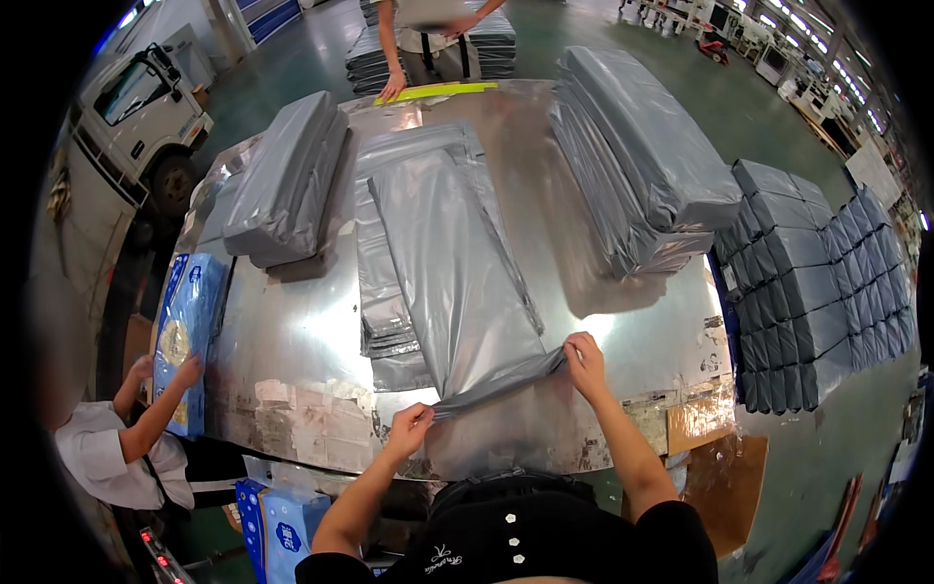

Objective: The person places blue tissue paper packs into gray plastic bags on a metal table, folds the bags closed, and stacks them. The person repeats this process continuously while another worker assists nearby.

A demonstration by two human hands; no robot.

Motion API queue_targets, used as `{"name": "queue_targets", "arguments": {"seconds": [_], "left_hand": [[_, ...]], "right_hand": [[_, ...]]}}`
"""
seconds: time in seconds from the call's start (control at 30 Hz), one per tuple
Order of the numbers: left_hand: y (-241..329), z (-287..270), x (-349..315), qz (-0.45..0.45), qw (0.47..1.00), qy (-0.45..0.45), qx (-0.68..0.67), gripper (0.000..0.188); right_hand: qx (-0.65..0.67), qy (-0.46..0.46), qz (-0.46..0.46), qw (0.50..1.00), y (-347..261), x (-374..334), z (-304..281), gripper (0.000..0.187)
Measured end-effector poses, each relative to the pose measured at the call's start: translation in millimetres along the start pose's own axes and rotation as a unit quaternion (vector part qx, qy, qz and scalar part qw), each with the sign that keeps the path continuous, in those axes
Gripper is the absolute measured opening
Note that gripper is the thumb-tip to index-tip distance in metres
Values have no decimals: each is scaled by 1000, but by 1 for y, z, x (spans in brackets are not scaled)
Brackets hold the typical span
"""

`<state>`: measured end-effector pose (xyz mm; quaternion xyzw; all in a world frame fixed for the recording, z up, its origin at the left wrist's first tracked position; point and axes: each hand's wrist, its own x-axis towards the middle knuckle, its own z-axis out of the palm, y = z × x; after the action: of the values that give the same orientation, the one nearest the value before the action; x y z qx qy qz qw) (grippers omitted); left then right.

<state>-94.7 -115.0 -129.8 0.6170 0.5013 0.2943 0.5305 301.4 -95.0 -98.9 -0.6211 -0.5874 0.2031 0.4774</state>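
Observation:
A grey plastic bag lies lengthwise on the metal-topped table, its near end stretched between my hands. My left hand pinches the bag's near left corner. At the near right corner, my right hand grips the same edge, a little farther from me. The edge between them is pulled into a narrow dark fold. Beneath and to the left of this bag, more flat grey bags are layered, their ends showing in steps.
Wrapped grey bundles stand on the table at left and right. Left, a co-worker handles a blue package. Another person stands at the far edge by a yellow strip. Grey bundles are stacked beyond the right edge.

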Motion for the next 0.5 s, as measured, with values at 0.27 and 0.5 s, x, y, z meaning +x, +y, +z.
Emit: {"name": "queue_targets", "arguments": {"seconds": [0.27,0.5], "left_hand": [[-15,83,51,-174,871,252,-385,31],[46,44,61,-149,883,287,-341,73]], "right_hand": [[45,50,179,982,117,5,109,42],[169,-165,333,913,-19,27,99,77]]}}
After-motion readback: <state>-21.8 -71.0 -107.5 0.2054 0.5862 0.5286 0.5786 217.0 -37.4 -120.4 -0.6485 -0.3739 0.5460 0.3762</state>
